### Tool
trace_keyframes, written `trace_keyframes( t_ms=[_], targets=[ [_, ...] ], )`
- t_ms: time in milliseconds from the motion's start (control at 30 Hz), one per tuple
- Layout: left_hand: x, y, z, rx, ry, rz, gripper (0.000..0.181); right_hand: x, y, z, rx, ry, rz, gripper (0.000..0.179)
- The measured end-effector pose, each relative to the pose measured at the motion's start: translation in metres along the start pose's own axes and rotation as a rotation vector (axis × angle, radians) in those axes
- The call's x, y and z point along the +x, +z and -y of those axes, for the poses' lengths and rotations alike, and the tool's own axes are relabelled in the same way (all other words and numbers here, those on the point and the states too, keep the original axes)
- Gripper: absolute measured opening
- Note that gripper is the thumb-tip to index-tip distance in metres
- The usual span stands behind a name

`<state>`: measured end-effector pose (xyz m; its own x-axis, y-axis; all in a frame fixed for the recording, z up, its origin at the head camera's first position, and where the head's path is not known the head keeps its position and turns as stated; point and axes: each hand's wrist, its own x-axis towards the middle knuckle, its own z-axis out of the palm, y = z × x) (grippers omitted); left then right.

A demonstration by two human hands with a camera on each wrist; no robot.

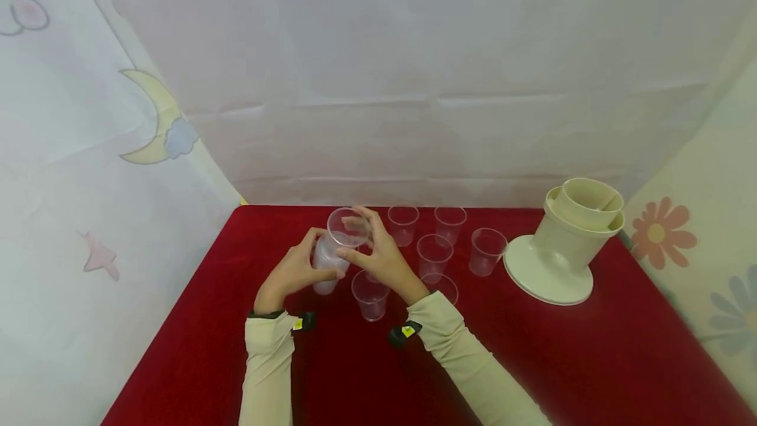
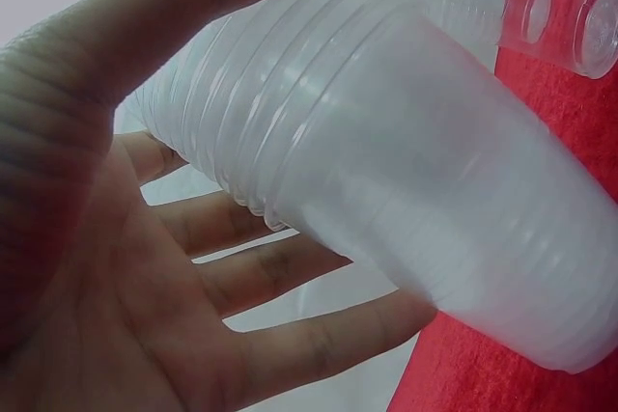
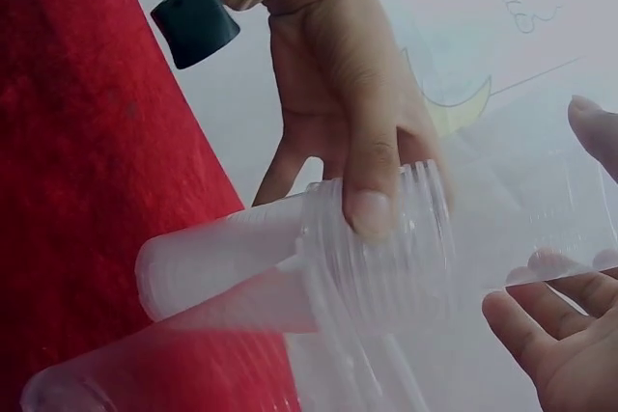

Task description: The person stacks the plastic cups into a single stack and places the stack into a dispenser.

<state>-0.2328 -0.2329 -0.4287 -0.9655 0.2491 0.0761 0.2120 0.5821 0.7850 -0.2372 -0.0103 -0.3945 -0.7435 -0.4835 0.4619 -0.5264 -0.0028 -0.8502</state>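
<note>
My left hand (image 1: 292, 271) grips a stack of nested clear plastic cups (image 1: 325, 268), tilted over the red table. In the left wrist view, the stacked rims (image 2: 280, 123) lie between thumb and fingers, and the closed ends point down to the right. At the top of the stack, my right hand (image 1: 387, 258) holds one clear plastic cup (image 1: 347, 232) by its sides, its mouth facing up. That cup's lower end meets the stack's rims in the right wrist view, where the right hand's thumb (image 3: 599, 132) and fingers stand on opposite sides of it.
Several clear cups stand upright on the red cloth, among them a near one (image 1: 370, 298) below the hands and a right-hand one (image 1: 488, 252). A cream plastic piece (image 1: 562, 242) with a round base and nested tubes stands at the right. Printed sheets (image 1: 414, 84) wall the table.
</note>
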Motion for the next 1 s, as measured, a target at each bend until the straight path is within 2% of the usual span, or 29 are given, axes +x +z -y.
trace_keyframes(
  t_ms=[67, 200, 433, 533, 1000],
  targets=[
    [-0.001, 0.0, 0.001, 0.002, 0.002, -0.002, 0.079, -0.002, 0.0, 0.008, -0.017, 0.008, 0.007, 0.076],
    [-0.002, 0.001, 0.001, 0.011, 0.007, -0.006, 0.079, -0.003, 0.002, 0.009, -0.043, 0.026, 0.002, 0.076],
    [-0.002, 0.002, 0.001, 0.014, 0.009, -0.006, 0.08, 0.0, 0.004, -0.027, -0.073, 0.061, 0.004, 0.084],
    [-0.001, 0.002, 0.001, 0.005, 0.014, -0.002, 0.081, 0.0, 0.003, -0.033, -0.098, 0.059, 0.008, 0.085],
    [-0.001, 0.002, 0.003, 0.012, 0.031, -0.007, 0.081, -0.007, -0.005, -0.027, -0.21, 0.018, 0.01, 0.084]
  ],
)
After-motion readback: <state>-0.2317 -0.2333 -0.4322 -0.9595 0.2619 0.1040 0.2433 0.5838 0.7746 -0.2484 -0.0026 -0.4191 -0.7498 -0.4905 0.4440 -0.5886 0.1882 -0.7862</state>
